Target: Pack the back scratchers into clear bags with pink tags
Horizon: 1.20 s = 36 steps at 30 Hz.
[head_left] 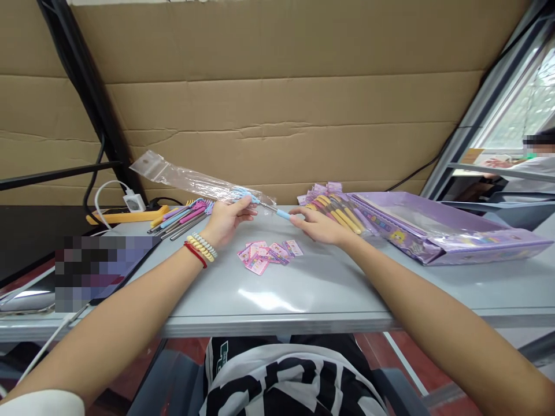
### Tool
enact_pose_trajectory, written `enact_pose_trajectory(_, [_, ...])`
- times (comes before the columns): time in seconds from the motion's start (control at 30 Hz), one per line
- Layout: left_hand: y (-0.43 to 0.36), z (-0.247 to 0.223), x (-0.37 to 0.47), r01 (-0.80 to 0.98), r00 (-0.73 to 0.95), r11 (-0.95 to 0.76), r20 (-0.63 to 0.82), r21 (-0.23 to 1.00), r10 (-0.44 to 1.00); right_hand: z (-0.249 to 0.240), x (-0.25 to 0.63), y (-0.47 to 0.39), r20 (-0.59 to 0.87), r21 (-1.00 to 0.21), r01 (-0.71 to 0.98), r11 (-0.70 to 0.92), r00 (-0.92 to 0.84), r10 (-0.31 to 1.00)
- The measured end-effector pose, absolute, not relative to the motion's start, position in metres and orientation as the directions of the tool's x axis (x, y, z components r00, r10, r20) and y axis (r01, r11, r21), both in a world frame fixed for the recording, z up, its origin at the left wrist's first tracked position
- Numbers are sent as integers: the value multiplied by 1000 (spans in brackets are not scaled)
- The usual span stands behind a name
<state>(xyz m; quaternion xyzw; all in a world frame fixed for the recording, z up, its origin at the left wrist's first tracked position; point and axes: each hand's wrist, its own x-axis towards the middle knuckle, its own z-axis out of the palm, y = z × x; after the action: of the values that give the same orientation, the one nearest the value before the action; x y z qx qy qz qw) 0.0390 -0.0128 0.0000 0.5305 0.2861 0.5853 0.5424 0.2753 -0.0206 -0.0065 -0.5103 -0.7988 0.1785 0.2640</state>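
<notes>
One grey desk [347,289]; purple case [433,231] at R. Clear bag [186,176] slants up-left from L hand [228,219], closed on blue-ended rod [269,207] near its head; R hand [318,226] pinches rod's handle, above desk. Rod inside bag: can't tell. Pink cards [263,254] on desk, approx. ctr.

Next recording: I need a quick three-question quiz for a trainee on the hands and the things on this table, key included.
1. Multiple choice: the slim metal rod has a handle at the right hand's fingertips. Its colour? A) yellow B) light blue C) black
2. True or false: the small pink printed cards lie on the glossy grey table.
3. Short answer: which hand has pale coiled bands at its wrist?

Key: 1. B; 2. True; 3. The left hand.
</notes>
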Motion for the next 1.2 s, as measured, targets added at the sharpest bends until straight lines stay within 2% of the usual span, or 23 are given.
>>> enact_pose_trajectory(0.2, [-15,-7,44,-241,232,-231,288,942,929,-13,270,-20,306,-542,705,457,-341,889])
enact_pose_trajectory(0.37, [-29,-16,60,-110,414,-238,262,965,872,-12,248,-36,380,-567,601,563,-416,826])
enact_pose_trajectory(0.53, [-32,-17,58,-27,503,-186,174,982,846,-6,251,-40,253,-744,446,497,-501,828])
enact_pose_trajectory(0.63, [-24,-15,50,-46,503,-105,114,993,857,-2,262,-35,148,-864,288,412,-638,755])
enact_pose_trajectory(0.77, [-17,-12,43,-85,522,-46,84,995,849,5,272,-33,69,-925,212,316,-724,687])
enact_pose_trajectory(0.93, [-24,-10,47,-66,572,-19,53,998,818,3,266,-37,56,-933,227,280,-676,734])
enact_pose_trajectory(1.07, [-33,-14,56,9,607,43,-40,999,794,-4,255,-40,152,-852,320,414,-606,781])
enact_pose_trajectory(1.2, [-35,-18,58,102,658,71,-121,992,744,-5,255,-40,192,-761,388,520,-630,752])
